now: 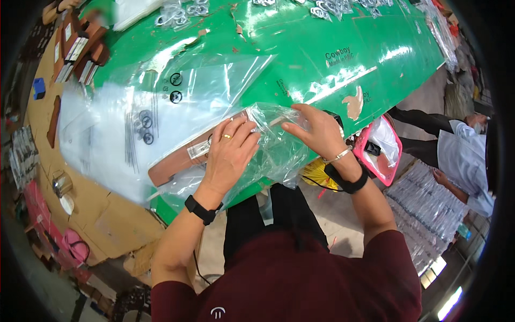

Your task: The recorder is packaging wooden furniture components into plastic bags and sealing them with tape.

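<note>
A long brown wooden-looking piece (170,167) with a white label lies slantwise inside a clear plastic bag (279,153). My left hand (230,150), with a ring on one finger, is closed over its right part, fingers bent across it through the film; the thumb is mostly hidden. At the bag's crumpled right part is my right hand (320,131). Its thumb and forefinger are spread apart, touching or close to the film. Just left of the piece lies a pile of flat clear bags (107,129) printed with round black symbols.
The green table covering (300,59) carries small bagged metal parts (179,13) at its far edge. Brown labelled pieces (72,40) are stacked far left on cardboard (107,231), near a blue block (38,88). A pink basket (390,172) and another person (461,155) are at the right.
</note>
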`<state>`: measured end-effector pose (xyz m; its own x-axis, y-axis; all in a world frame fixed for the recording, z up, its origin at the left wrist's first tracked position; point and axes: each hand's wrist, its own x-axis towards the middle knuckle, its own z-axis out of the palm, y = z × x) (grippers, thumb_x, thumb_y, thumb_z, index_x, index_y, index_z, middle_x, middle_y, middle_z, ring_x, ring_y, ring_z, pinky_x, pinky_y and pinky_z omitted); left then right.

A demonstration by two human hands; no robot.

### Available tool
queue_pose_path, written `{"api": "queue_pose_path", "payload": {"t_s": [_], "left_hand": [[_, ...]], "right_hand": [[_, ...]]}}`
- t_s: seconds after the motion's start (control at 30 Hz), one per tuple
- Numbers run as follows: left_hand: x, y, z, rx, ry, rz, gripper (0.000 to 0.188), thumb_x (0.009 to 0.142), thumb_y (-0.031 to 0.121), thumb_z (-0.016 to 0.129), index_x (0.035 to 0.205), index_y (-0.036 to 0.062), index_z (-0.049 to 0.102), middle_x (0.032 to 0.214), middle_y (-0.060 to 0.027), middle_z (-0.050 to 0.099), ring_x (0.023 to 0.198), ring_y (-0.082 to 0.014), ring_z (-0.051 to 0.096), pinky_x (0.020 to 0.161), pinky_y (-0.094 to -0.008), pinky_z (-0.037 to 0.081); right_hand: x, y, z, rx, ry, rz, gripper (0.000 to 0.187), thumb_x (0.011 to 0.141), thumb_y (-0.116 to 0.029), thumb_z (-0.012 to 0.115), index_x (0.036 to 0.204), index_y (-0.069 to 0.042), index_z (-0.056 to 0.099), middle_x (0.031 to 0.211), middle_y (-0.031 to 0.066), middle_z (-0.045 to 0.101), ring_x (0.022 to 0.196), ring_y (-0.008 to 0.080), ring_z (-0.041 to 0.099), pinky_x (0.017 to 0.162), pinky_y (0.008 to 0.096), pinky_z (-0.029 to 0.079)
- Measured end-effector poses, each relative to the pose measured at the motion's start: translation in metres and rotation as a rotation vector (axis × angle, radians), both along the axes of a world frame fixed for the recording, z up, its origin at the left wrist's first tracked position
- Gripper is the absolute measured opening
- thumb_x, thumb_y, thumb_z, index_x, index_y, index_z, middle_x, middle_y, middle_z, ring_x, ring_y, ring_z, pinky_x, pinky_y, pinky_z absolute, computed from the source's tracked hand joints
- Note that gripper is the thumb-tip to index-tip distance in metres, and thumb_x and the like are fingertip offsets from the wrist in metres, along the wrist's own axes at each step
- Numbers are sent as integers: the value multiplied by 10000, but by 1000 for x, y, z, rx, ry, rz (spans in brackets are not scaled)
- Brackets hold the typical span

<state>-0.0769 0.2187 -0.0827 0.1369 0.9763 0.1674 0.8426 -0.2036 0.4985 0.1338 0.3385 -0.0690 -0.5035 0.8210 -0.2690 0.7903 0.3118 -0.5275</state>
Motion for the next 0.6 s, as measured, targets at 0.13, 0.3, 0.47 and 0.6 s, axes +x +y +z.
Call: {"api": "queue_pose_path", "payload": {"t_s": [0.13, 0.3, 0.47, 0.6], "left_hand": [[6, 0, -11, -12, 12, -39, 249, 806, 142, 710, 1048, 112, 657, 1198, -17, 589, 1221, -222, 506, 1003, -421, 385], [11, -1, -18, 41, 138, -61, 280, 784, 188, 738, 1044, 117, 664, 1204, -7, 588, 1198, -219, 513, 976, -432, 379], [13, -1, -25, 130, 186, -56, 223, 797, 195, 722, 1005, 135, 670, 1176, 6, 596, 1178, -215, 519, 945, -425, 371], [11, -2, -33, 206, 164, -14, 169, 817, 219, 698, 963, 142, 661, 1160, 18, 602, 1163, -210, 521, 942, -425, 346]], "right_hand": [[11, -3, -3, 21, 135, 10, 478, 790, -375, 773, 1071, -5, 658, 866, 154, 691, 773, 308, 668, 691, 399, 522], [12, -10, -4, -220, 297, -129, 392, 749, -233, 801, 1029, -5, 648, 731, 109, 620, 641, 227, 593, 622, 347, 480], [15, -18, -16, -250, 599, -102, 399, 771, -221, 794, 1081, -20, 642, 802, 43, 601, 720, 118, 552, 652, 290, 459], [14, -18, -20, -271, 624, -58, 527, 828, -148, 767, 1284, -25, 534, 911, 10, 600, 804, 56, 558, 702, 213, 463]]}}
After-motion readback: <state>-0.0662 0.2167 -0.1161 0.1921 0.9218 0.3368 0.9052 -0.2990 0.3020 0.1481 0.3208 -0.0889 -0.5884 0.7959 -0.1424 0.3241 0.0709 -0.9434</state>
